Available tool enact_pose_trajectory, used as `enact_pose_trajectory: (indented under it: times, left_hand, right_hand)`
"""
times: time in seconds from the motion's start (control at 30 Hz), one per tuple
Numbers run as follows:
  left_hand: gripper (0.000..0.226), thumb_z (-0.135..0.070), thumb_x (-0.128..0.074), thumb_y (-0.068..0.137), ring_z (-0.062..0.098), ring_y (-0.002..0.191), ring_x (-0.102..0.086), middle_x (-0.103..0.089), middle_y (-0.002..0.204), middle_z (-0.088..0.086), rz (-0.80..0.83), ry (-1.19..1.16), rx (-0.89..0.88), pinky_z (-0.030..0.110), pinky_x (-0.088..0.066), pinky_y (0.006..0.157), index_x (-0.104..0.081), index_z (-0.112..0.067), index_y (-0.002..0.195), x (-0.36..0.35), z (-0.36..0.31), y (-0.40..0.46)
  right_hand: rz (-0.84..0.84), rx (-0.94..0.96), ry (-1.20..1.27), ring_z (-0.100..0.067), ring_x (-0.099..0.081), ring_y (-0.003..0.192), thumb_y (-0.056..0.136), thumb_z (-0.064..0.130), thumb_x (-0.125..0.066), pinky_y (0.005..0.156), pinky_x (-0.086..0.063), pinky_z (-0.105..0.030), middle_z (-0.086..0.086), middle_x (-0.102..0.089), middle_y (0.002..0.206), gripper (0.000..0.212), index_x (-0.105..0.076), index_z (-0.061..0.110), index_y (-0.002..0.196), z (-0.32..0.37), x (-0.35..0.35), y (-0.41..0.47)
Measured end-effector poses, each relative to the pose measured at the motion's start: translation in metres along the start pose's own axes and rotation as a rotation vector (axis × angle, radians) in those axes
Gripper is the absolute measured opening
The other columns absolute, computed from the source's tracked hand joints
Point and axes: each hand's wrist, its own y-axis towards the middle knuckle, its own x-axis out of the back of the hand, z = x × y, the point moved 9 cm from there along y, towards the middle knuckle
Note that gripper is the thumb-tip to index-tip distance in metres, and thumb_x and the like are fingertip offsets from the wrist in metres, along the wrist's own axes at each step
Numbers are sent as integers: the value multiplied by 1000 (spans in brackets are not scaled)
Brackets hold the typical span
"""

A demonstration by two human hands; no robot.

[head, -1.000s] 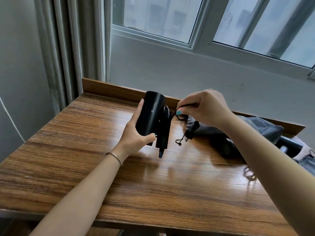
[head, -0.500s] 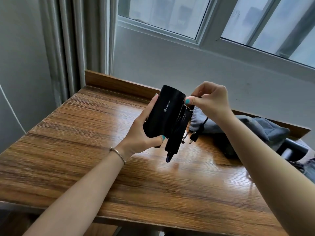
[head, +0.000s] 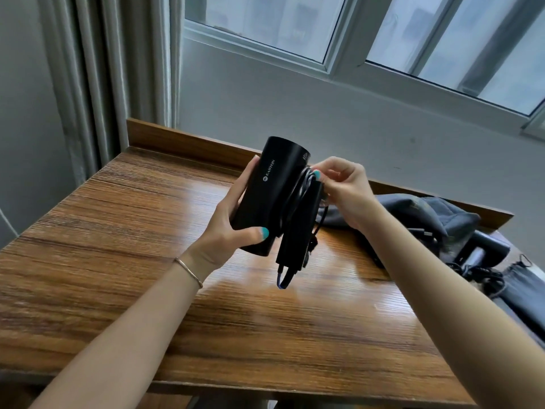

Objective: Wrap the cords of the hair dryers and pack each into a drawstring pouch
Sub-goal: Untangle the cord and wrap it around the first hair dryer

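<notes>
Now, head view only:
Left hand (head: 227, 228): grips barrel of black hair dryer (head: 267, 196), thumb across lower end, fingers curled round far side; thin bracelet (head: 188, 271) on wrist.
Hair dryer: held up in air above table (head: 118, 246), well clear of the top; barrel tilted, upper end leaning away & to the right; white "EASTON" logo faces camera; handle (head: 298, 231) folded down alongside barrel.
Cord (head: 300, 193): black, wound in several turns round handle & barrel junction; a short loop sticks out below handle end; loose tail hangs on the right side of handle, plug end too blurred to make out.
Right hand (head: 345, 187): thumb & forefinger pinch cord at top of the wound turns, just beside upper end of handle; other fingers curled loosely behind.
Pouch (head: 413, 211): grey fabric, lying crumpled on table, right of & behind the hands, partly hidden by right forearm.
Second dryer (head: 483, 250): dark w/ pale part, on table's far right, its cord (head: 480, 276) in a loose tangle beside it.
Far right edge: more dark fabric (head: 522, 293), can't tell what exactly.
Backdrop: grey curtain (head: 97, 69) at left, window (head: 354, 31) above.
</notes>
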Motion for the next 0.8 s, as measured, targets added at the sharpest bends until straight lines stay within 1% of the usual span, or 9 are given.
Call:
enact_pose_trajectory:
  times: [0.17, 0.23, 0.33, 0.4, 0.5, 0.57, 0.63, 0.7, 0.8]
  left_hand:
    - [100, -21, -68, 64, 34, 131, -48, -43, 146, 8, 10, -109, -11, 42, -51, 96, -21, -29, 153, -3, 1, 0]
    - [98, -19, -66, 65, 34, 130, -48, -44, 145, 10, 4, -161, -22, 44, -51, 96, -23, -28, 153, -2, 1, 1]
    - [95, -16, -64, 65, 31, 126, -54, -50, 138, 11, -41, -218, -43, 40, -53, 92, -26, -24, 151, 3, -2, 2]
    - [90, -14, -62, 62, 23, 117, -61, -57, 129, 5, -98, -281, -56, 33, -55, 85, -32, -22, 147, 10, -3, 1]
    - [90, -12, -62, 61, 19, 111, -64, -62, 123, 1, -168, -344, -57, 31, -56, 82, -33, -22, 146, 20, -3, 0]
    - [92, -12, -62, 62, 19, 113, -64, -61, 124, 2, -180, -343, -49, 30, -55, 83, -31, -22, 148, 22, -1, 0]
    - [91, -12, -62, 63, 19, 115, -62, -60, 127, 2, -181, -335, -30, 30, -54, 84, -31, -22, 148, 20, 3, 0]
    - [91, -12, -62, 65, 19, 117, -61, -58, 130, 4, -174, -316, -21, 30, -54, 86, -30, -21, 150, 16, 7, 0]
    - [93, -11, -62, 66, 21, 117, -61, -55, 132, 8, -189, -336, -10, 31, -54, 85, -27, -21, 152, 14, 10, 1]
  right_hand:
    - [-51, -57, 199, -14, -49, 54, 74, 31, -71, 49, -37, -26, -1, -64, 65, 6, -74, 25, 75, -20, -8, -11]
    - [-42, -93, 251, -9, -47, 48, 75, 30, -70, 47, -38, -21, 0, -61, 62, 20, -74, 20, 92, -26, -11, -16]
    - [-58, -143, 253, -7, -48, 50, 86, 22, -61, 47, -41, -20, -7, -55, 67, 49, -56, 3, 131, -37, -15, -25]
    - [-30, -148, 233, -8, -47, 53, 87, 22, -58, 51, -43, -23, -5, -53, 66, 51, -52, 15, 137, -43, -25, -33]
    - [-55, -160, 185, -15, -49, 58, 85, 24, -58, 56, -44, -23, -11, -54, 63, 48, -53, 29, 132, -49, -40, -48]
    - [-95, -181, 175, -29, -61, 70, 86, 22, -59, 63, -48, -24, -31, -63, 84, 48, -53, 27, 134, -54, -50, -56]
    - [-131, -208, 179, -22, -70, 78, 93, 8, -56, 66, -53, -23, -16, -72, 98, 44, -53, 19, 135, -60, -58, -64]
    - [-155, -253, 158, -7, -68, 71, 93, -7, -53, 64, -57, -25, 8, -73, 83, 40, -58, 15, 126, -69, -63, -70]
    - [-193, -318, 166, -7, -60, 58, 89, -14, -52, 57, -58, -30, 9, -65, 64, 38, -63, 20, 103, -78, -72, -79]
